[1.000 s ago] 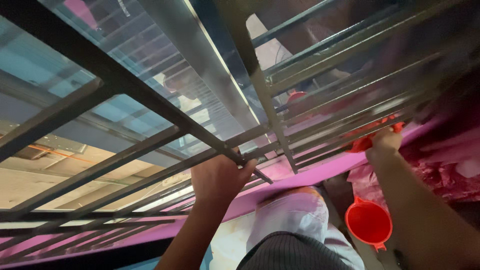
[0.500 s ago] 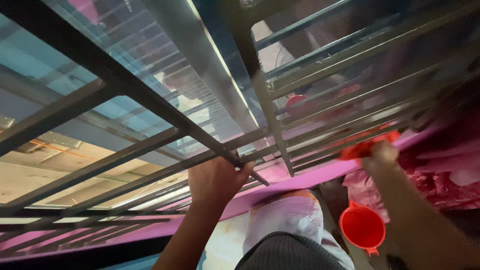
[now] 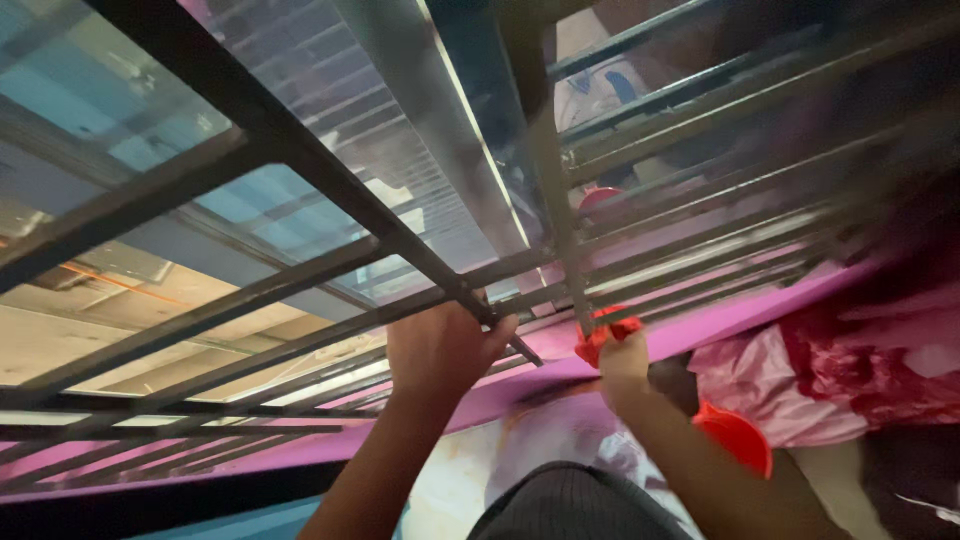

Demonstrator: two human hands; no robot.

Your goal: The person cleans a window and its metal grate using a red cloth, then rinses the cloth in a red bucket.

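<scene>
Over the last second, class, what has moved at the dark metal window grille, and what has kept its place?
The right hand, gripping a crumpled red cloth, slid left along the dark metal window grille from its far right bars to the upright bar near the middle. The left hand stayed clenched on its slanted bar, and the red plastic mug stayed below, now partly hidden by the right arm.

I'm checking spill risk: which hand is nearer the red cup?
Right. The right hand, gripping a red cloth at the window bars, is just above-left of the red cup; the left hand grips a bar farther left.
</scene>
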